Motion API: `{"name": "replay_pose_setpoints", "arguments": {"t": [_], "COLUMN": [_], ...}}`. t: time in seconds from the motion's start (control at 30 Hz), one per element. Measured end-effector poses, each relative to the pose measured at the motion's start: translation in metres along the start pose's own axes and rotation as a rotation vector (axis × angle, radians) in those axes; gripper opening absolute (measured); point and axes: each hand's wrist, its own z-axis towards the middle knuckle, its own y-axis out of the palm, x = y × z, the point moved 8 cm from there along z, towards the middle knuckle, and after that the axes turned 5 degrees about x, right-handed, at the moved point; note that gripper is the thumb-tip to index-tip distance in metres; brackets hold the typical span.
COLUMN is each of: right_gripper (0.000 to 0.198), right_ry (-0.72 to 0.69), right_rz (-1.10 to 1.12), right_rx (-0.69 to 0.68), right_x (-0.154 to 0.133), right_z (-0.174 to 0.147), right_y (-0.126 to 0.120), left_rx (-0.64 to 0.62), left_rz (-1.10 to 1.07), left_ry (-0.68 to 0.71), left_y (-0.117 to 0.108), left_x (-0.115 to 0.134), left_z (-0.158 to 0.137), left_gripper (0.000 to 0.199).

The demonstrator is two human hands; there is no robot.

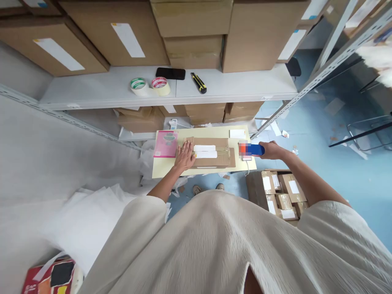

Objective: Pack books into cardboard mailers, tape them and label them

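Where the frame starts, lower left, a red printed package [49, 275] sits near a heap of white packing material [101, 208]. Next, upper centre-left, on the grey shelf [98, 87]: green-cored tape roll [140, 91], red-cored tape roll [163, 90] beside it, then a black phone [170, 73] just behind the red one. Below them a pink booklet [165, 144] lies at the left end of the pale yellow table [159, 168], mid-frame. Left hand [184, 157]: palm down, fingers spread on the left end of the cardboard box [214, 161], not gripping. Box lies flat at frame centre on the table, long side left to right, two white labels [206, 154] on top, clear tape [227, 152] toward its right end. Yellow-black cutter [199, 83] is on the shelf above, angled. White card [237, 134] near the table's back right corner. Right hand [271, 150], right of centre: fingers wrapped around the blue tool [256, 150], which points left over the table's right end, apart from the box. Tool's red front is pixelated; can't tell what it touches. Lower right: large carton [256, 188] of smaller taped boxes [283, 201].
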Motion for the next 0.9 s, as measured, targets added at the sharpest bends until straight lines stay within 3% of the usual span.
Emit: {"name": "replay_pose_setpoints", "arguments": {"t": [0.13,0.27,0.57,0.9], "right_gripper": [0.037,0.041,0.047,0.057], "right_ry": [0.028,-0.033,-0.126,-0.192], "right_rz": [-0.002,-0.006,-0.057,-0.131], "right_rx": [0.004,-0.024,-0.057,-0.093], "right_x": [0.047,0.053,0.013,-0.067], "right_z": [-0.004,0.008,0.044,0.08], "right_y": [0.014,0.03,0.051,0.063], "left_rx": [-0.026,-0.081,-0.171,-0.144], "left_rz": [0.032,0.084,0.136,0.175], "left_ry": [-0.003,-0.02,-0.083,-0.132], "left_y": [-0.001,-0.001,0.0,0.0], "left_x": [-0.002,-0.004,-0.007,0.001], "left_z": [0.002,0.002,0.005,0.002], "left_gripper": [0.084,0.083,0.082,0.082]}}
